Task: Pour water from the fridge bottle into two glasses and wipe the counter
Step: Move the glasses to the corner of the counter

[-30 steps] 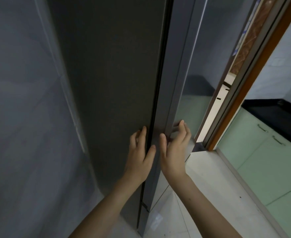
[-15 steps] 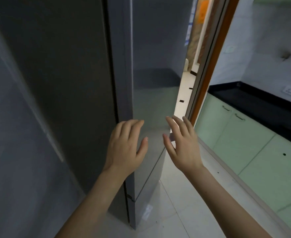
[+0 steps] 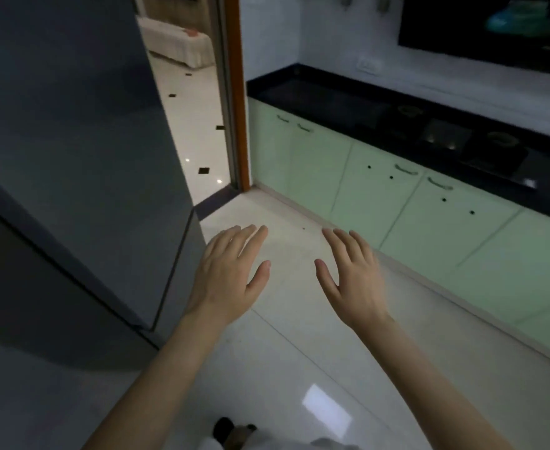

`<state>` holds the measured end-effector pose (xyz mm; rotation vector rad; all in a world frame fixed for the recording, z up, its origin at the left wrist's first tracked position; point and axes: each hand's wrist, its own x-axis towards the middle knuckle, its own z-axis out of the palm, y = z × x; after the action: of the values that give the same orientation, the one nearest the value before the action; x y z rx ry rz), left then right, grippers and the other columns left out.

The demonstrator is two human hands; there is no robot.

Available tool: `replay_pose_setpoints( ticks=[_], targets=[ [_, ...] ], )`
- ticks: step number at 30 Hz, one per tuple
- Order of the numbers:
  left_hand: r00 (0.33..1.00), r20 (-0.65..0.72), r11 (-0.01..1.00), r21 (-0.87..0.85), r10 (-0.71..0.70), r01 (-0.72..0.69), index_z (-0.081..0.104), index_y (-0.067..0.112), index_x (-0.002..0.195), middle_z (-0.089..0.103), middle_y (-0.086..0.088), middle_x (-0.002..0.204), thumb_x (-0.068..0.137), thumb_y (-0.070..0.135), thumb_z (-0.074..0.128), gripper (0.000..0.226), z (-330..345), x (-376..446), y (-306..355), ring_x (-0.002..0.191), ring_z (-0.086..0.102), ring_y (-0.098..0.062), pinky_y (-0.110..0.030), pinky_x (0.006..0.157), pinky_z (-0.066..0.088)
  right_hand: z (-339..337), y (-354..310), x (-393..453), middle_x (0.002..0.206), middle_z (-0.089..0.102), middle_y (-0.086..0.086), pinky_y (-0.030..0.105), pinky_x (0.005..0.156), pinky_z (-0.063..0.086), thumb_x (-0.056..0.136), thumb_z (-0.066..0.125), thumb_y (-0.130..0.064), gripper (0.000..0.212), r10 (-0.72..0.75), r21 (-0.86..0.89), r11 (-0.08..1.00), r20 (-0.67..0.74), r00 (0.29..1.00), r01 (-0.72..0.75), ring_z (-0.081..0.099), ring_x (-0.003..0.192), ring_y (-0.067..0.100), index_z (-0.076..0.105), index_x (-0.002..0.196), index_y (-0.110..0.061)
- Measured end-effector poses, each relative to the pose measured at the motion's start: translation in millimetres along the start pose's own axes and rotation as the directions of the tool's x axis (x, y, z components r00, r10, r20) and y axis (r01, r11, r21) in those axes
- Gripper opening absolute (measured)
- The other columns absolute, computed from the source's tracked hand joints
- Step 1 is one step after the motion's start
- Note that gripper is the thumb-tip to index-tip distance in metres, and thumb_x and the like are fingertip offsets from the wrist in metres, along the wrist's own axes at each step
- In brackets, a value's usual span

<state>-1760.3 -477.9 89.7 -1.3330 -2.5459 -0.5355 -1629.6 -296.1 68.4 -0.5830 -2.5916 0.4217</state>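
Both hands out in front, palms down, over the white tiled floor (image 3: 299, 368), holding nothing. Left hand (image 3: 226, 280) has fingers straight & lightly spread, thumb out to the side; it sits just beside the lower front corner of the grey fridge (image 3: 72, 157), but can't tell if it touches. Right hand (image 3: 353, 280) same pose, fingers straight w/ small gaps, thumb apart, well clear of the fridge & near the base of the pale green cabinets (image 3: 397, 203). Hands apart from each other, bare floor between them. Fridge fills the left side, doors closed, a seam running across its front; the bottle isn't visible, so can't tell where it is. Black counter (image 3: 315, 92) runs along the right wall above the cabinets, w/ a dark hob (image 3: 445, 138) set on it; glasses not visible on it, that area is dark & blurry. Orange door frame (image 3: 236, 92) between fridge & counter, opening onto a lit room w/ a white tiled floor w/ small dark squares. A foot (image 3: 231, 431) shows at the bottom edge
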Motion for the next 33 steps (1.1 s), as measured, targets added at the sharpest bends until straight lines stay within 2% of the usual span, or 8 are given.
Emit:
replay_pose_setpoints(
  ticks=[6,10,14,19,25,31,33],
  targets=[
    [0.957,0.232,0.982,-0.119,0.172,-0.148,0.048,0.017,0.139,0.056,-0.008,0.135,0.093,0.043,0.034,0.055,80,-25,104,0.125,0.051,-0.032,-0.044,0.106,0.039,-32,100,-119,0.140,0.052,0.009,0.043,0.111,0.032,0.096,0.033,-0.048,0.058,0.314,-0.064,0.948,0.038,0.949,-0.311,0.038,0.135,0.034,0.045,0.143,-0.016],
    [0.920,0.247,0.944,-0.202,0.305,-0.259,0.050,0.017,0.138,0.058,-0.008,0.133,0.093,0.043,0.035,0.054,105,-10,169,0.123,0.052,-0.032,-0.043,0.105,0.039,-65,147,-162,0.138,0.053,0.010,0.044,0.107,0.036,0.096,0.034,-0.047,0.057,0.444,-0.078,0.892,-0.031,0.895,-0.445,0.042,0.132,0.035,0.047,0.140,-0.014],
    [0.883,0.200,0.896,-0.237,0.423,-0.376,0.051,0.015,0.137,0.057,-0.010,0.133,0.093,0.042,0.035,0.054,111,25,227,0.123,0.051,-0.033,-0.043,0.106,0.035,-100,186,-177,0.138,0.053,0.009,0.046,0.105,0.038,0.096,0.035,-0.046,0.056,0.509,-0.074,0.852,-0.123,0.852,-0.519,0.042,0.131,0.035,0.047,0.140,-0.014],
    [0.827,0.199,0.839,-0.275,0.527,-0.469,0.048,0.016,0.140,0.056,-0.010,0.135,0.094,0.042,0.033,0.055,127,62,286,0.127,0.048,-0.032,-0.045,0.107,0.037,-128,228,-183,0.135,0.055,0.009,0.046,0.103,0.040,0.096,0.037,-0.044,0.055,0.560,-0.065,0.808,-0.221,0.798,-0.585,0.044,0.129,0.035,0.049,0.138,-0.012],
    [0.742,0.256,0.780,-0.311,0.619,-0.543,0.048,0.016,0.139,0.056,-0.009,0.134,0.094,0.043,0.032,0.055,174,101,344,0.125,0.050,-0.032,-0.045,0.106,0.038,-142,292,-185,0.135,0.055,0.008,0.046,0.102,0.041,0.096,0.037,-0.045,0.054,0.624,-0.061,0.754,-0.245,0.742,-0.654,0.045,0.128,0.034,0.049,0.138,-0.013],
    [0.693,0.209,0.714,-0.351,0.690,-0.606,0.051,0.015,0.137,0.059,-0.007,0.130,0.094,0.042,0.035,0.053,234,180,421,0.119,0.053,-0.029,-0.038,0.102,0.035,-171,388,-150,0.129,0.058,0.007,0.044,0.093,0.046,0.095,0.040,-0.042,0.051,0.630,-0.113,0.722,-0.297,0.717,-0.682,0.051,0.120,0.034,0.052,0.133,-0.011],
    [0.683,0.194,0.698,-0.369,0.704,-0.614,0.050,0.015,0.137,0.059,-0.008,0.130,0.094,0.042,0.035,0.053,250,210,451,0.119,0.052,-0.030,-0.040,0.103,0.037,-186,421,-136,0.130,0.057,0.008,0.044,0.095,0.045,0.095,0.040,-0.042,0.051,0.641,-0.121,0.707,-0.306,0.704,-0.697,0.051,0.122,0.033,0.052,0.134,-0.012]
  ],
)
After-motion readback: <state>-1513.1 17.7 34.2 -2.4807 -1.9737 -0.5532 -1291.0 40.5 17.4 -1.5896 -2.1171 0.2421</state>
